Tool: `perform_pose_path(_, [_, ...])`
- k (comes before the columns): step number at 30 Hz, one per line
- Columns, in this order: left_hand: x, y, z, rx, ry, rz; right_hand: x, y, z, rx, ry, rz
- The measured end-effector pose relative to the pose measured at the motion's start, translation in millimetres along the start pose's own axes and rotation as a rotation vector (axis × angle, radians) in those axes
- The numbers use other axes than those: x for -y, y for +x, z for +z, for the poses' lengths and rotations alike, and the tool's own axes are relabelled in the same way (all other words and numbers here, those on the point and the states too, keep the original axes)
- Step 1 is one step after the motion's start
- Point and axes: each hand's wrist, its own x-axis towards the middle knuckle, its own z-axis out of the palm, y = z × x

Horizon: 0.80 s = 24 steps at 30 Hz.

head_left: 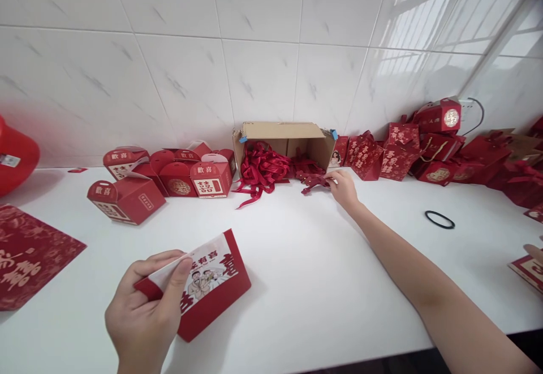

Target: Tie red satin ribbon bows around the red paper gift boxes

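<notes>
My left hand (146, 312) is closed around a red gift box (218, 306) with a white panel that shows a cartoon couple and red characters; it is held tilted just over the white table (297, 283). At arm's length, my right hand (343, 188) pinches a dark red cut-out piece (314, 181) at the front of an open cardboard box (282, 131). That carton lies on its side by the wall. Inside it, a tangle of red ribbons (263, 167) spills out on the left, and more dark red pieces lie on the right.
Folded red boxes (178, 181) stand left of the carton. Several red bags and boxes (401, 150) are stacked to the right. A black loop (440, 219), a red bag (29, 261) and a red rounded object (14, 159) are also around. Another person's hand (535, 252) shows at the right edge.
</notes>
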Motion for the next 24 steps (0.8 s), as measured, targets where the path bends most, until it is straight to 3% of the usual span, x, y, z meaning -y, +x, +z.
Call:
perform_pose_path(6, [1.3,2.3,-2.3,-0.010,0.004,-0.013,17.0,16.6,-26.5,-0.116,0.072,0.002])
perform_pose_path(10, [-9.0,0.5,-4.0,0.023,0.082,-0.067,46.9,15.9,-34.6,-0.058,0.208,-0.096])
perform_pose_path(14, [-15.3,-6.4,-9.8,0.160,0.081,-0.034,105.5,-3.5,-35.8,0.108,0.511,-0.462])
perform_pose_path(18, [-14.3,-18.7,-20.1,0.410,-0.021,0.067,165.2,-30.1,-31.2,0.325,0.660,-0.800])
perform_pose_path(21, [-14.8,-27.6,-27.9,0.588,-0.003,0.108,198.6,-43.7,-26.7,0.470,0.747,-0.907])
perform_pose_path(24, [-15.7,-33.3,-33.2,0.651,-0.001,0.129,223.8,-50.9,-22.5,0.604,0.883,-0.910])
